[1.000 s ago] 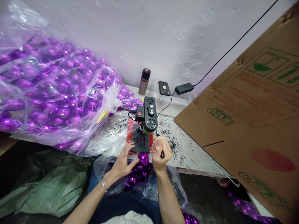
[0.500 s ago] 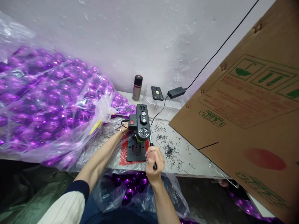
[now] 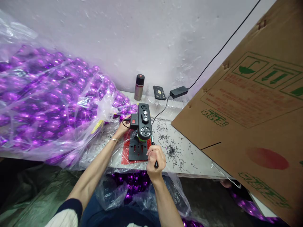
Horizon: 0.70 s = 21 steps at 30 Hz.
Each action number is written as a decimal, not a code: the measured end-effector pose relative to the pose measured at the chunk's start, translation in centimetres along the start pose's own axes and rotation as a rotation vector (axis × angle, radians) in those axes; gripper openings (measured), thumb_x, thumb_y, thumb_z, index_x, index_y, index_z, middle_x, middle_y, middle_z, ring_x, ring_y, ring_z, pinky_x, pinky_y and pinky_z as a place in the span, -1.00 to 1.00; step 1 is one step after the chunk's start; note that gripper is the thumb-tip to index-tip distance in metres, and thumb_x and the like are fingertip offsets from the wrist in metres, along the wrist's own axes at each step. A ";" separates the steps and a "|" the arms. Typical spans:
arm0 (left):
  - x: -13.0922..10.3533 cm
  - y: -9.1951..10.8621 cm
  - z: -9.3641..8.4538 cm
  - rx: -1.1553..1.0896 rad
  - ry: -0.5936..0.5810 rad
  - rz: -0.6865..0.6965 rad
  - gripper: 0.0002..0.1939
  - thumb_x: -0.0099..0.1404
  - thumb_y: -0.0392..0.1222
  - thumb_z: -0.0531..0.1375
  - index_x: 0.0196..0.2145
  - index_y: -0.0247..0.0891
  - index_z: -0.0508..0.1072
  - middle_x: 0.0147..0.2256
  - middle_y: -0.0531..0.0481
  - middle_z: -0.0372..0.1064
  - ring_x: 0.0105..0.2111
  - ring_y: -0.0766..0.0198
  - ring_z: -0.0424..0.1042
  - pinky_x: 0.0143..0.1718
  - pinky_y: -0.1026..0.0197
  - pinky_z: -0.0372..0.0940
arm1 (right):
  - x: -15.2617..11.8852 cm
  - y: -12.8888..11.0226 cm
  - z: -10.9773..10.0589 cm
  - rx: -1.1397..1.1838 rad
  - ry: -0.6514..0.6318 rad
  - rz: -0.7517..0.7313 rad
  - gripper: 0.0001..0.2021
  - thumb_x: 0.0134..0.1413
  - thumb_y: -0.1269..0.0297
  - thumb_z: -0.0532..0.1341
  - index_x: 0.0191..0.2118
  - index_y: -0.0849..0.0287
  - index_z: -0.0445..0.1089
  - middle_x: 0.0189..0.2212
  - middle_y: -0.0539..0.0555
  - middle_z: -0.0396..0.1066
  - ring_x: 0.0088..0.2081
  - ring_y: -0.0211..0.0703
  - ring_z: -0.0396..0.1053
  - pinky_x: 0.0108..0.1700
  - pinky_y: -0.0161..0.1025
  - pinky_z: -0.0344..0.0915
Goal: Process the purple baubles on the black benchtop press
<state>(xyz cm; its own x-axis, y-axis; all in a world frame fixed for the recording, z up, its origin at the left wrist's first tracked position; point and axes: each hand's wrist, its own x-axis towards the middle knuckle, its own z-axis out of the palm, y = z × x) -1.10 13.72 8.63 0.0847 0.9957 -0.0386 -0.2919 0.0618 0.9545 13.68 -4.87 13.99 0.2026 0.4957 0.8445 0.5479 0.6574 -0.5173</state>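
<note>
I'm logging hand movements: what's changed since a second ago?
The left hand moved forward from the black boxy machine's front to its left side, near shiny purple round balls; whether it holds any is unclear. The ball by the machine's front edge no longer shows there. The right hand still grips the black lever handle.

Around the one black machine (image 3: 145, 118) there is one bottle (image 3: 139, 88) at twelve o'clock, one phone (image 3: 159, 93) at one, one adapter (image 3: 179, 92) at two, one cardboard box (image 3: 236, 135) at three, one right hand (image 3: 156, 158) at five, one left hand (image 3: 122, 128) at nine, and purple balls (image 3: 68, 91) beyond counting toward ten.
</note>
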 end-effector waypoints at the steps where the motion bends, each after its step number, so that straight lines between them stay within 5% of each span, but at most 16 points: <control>1: -0.9 0.4 -0.8 -0.050 0.033 -0.042 -0.61 0.12 -0.16 0.51 -0.11 -0.26 0.57 -0.31 -0.05 0.60 -0.29 0.13 0.60 -0.24 0.14 0.56 | 0.0 0.0 0.0 0.004 0.003 0.002 -0.66 0.40 0.54 0.01 -0.43 0.07 0.17 -0.49 -0.05 0.28 -0.45 -0.29 0.32 -0.43 -0.32 0.27; 8: -9.6 2.9 -5.0 -0.424 0.148 -0.311 -0.79 0.27 -0.35 0.36 -0.12 -0.32 0.55 -0.22 -0.13 0.65 -0.28 0.18 0.67 -0.33 0.28 0.54 | 0.7 -0.2 0.1 0.018 0.030 0.017 -0.64 0.39 0.54 0.04 -0.46 0.08 0.19 -0.54 -0.07 0.23 -0.45 -0.26 0.33 -0.43 -0.28 0.23; 14: -14.6 1.6 -3.1 -0.520 0.077 -0.452 -0.77 0.32 -0.30 0.33 -0.06 -0.36 0.58 -0.12 -0.23 0.68 -0.14 0.07 0.70 -0.03 0.10 0.61 | 2.0 -0.7 0.0 0.029 0.026 0.054 -0.66 0.41 0.51 0.08 -0.44 0.09 0.23 -0.52 -0.07 0.28 -0.44 -0.27 0.31 -0.37 -0.24 0.23; 21: -15.2 -0.9 -1.0 -0.369 0.180 -0.334 -0.50 0.01 -0.29 0.55 -0.07 -0.25 0.57 -0.14 -0.01 0.66 -0.16 0.25 0.64 -0.04 0.27 0.50 | 2.0 -0.6 -0.2 0.021 0.010 0.051 -0.66 0.43 0.49 0.07 -0.44 0.10 0.25 -0.51 -0.06 0.29 -0.44 -0.27 0.31 -0.38 -0.23 0.22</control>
<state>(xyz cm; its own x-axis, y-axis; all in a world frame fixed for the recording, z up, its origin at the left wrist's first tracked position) -3.08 -1.41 8.09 0.0748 0.9119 -0.4035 -0.5958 0.3653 0.7152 13.92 -4.43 16.05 0.2376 0.5234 0.8183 0.5197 0.6432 -0.5623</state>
